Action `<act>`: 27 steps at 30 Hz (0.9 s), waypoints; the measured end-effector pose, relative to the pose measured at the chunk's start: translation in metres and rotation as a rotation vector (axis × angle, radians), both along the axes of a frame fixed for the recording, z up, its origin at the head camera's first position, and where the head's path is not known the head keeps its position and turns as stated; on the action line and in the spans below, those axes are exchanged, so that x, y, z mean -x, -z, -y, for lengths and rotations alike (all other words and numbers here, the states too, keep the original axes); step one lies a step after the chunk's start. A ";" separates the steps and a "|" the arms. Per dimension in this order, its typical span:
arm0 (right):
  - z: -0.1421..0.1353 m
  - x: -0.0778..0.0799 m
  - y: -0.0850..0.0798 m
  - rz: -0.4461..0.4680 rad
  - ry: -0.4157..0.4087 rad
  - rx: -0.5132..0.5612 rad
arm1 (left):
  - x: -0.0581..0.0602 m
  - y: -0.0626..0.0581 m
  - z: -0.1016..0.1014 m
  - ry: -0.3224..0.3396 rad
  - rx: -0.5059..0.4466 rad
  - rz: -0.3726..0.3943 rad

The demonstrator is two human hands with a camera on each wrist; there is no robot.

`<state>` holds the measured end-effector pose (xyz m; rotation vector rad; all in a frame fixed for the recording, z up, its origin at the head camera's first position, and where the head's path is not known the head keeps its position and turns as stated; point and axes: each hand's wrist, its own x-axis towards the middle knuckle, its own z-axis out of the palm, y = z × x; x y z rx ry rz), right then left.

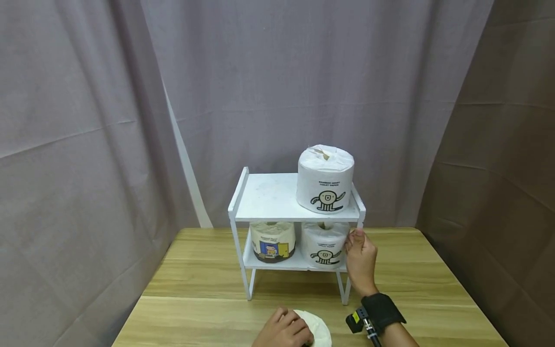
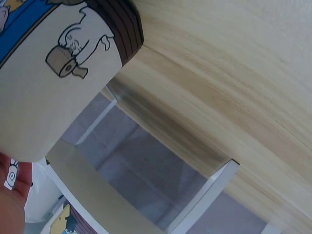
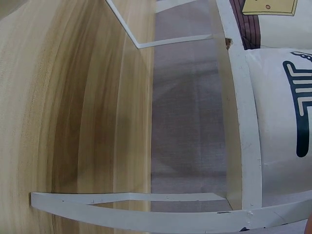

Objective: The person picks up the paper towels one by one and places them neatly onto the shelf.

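Note:
My left hand [image 1: 284, 331] has its fingers curled over the top of a cream toilet roll [image 1: 318, 330] in front of the shelf. In the left wrist view, this roll [image 2: 58, 92] shows a cat print and hangs close to the camera. My right hand [image 1: 362, 258] holds the right upright of a white two-tier shelf [image 1: 270, 195], fingertips beside a white wrapped toilet roll [image 1: 325, 245] on the lower tier. To that roll's left stands another cream toilet roll [image 1: 273, 241] with a coloured picture. A second white roll [image 1: 325, 180] stands at the upper tier's right end.
The shelf stands on a wooden table [image 1: 195, 289] on thin white legs [image 1: 246, 284]. Grey curtains [image 1: 303, 72] hang behind and at the left, with a darker curtain [image 1: 498, 183] at the right. The upper tier's left half is bare board.

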<state>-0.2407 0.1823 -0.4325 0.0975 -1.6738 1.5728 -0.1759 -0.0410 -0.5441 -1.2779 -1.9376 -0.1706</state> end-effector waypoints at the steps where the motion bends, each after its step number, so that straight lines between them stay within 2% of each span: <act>1: 0.000 -0.001 -0.001 0.001 0.001 -0.001 | 0.000 0.001 -0.001 -0.003 -0.006 -0.005; 6: 0.000 -0.001 -0.001 0.007 0.005 0.006 | 0.000 0.005 -0.005 -0.039 -0.028 -0.050; 13: -0.007 0.017 0.019 0.024 0.021 0.016 | -0.007 0.005 -0.011 -0.144 -0.023 -0.057; 15: -0.008 0.019 0.022 0.020 0.016 0.015 | -0.009 0.006 -0.015 -0.178 -0.055 -0.097; 22: -0.010 0.020 0.024 0.020 0.032 -0.002 | -0.008 0.018 -0.032 -0.306 -0.265 -0.320; 27: -0.005 0.012 0.013 0.027 0.011 0.009 | -0.012 0.023 -0.040 -0.383 -0.289 -0.347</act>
